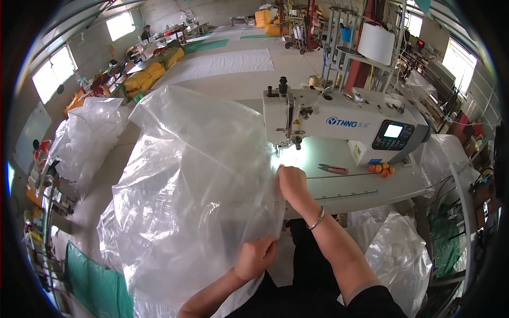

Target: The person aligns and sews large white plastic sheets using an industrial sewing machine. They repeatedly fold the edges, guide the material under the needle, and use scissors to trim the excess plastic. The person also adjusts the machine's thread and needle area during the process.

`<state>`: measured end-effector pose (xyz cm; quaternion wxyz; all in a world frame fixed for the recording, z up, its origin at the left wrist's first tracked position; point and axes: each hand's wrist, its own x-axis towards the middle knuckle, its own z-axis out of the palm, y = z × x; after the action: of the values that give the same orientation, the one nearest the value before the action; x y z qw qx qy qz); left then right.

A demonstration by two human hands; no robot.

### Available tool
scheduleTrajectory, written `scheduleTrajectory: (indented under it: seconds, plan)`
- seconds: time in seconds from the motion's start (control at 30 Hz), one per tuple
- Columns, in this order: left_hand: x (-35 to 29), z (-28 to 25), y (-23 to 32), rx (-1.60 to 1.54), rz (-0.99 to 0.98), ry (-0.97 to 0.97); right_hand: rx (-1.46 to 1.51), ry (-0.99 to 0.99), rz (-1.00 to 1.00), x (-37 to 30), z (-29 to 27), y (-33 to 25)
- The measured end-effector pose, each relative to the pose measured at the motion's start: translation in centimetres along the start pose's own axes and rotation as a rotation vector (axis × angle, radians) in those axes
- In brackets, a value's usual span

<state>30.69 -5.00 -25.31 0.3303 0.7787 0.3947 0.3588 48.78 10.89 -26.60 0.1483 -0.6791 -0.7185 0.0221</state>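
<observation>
A large sheet of clear plastic film spreads over the left part of the sewing table and hangs down toward my lap. Its right edge runs up to the needle area of a white sewing machine, whose lamp lights the spot. Close in front of the presser foot, my right hand is closed on that edge, a bracelet on its wrist. Lower down, nearer my body, my left hand grips the same edge in a fist. Right of my right hand, pink-handled thread snips lie on the table.
Several small orange-red fruits rest beneath the machine's control panel. More plastic film is heaped at the left and below the table at the right. A thread stand with a white cone rises behind the machine.
</observation>
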Motion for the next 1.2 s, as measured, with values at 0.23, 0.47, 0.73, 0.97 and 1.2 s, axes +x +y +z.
scheduleTrajectory:
  seconds: [0.23,0.47,0.73,0.97,1.2]
  plan:
    - [3.6,0.7,0.0,-0.067,-0.082,0.045,0.048,0.027,-0.027,0.1,0.5,0.4]
    - [5.9,2.1,0.9,-0.017,-0.119,0.022,0.063,0.055,-0.009,0.6,0.3,1.0]
    - [9.0,0.2,3.4,0.513,0.031,-0.092,0.323,0.051,0.007,-9.6,-1.7,-0.6]
    - [9.3,1.8,-2.8,0.544,0.249,-0.097,0.224,0.108,-0.044,-11.6,-1.6,-1.5]
    - [13.2,1.1,-6.2,0.552,0.348,-0.108,0.174,0.074,0.024,-7.9,-0.7,-1.4]
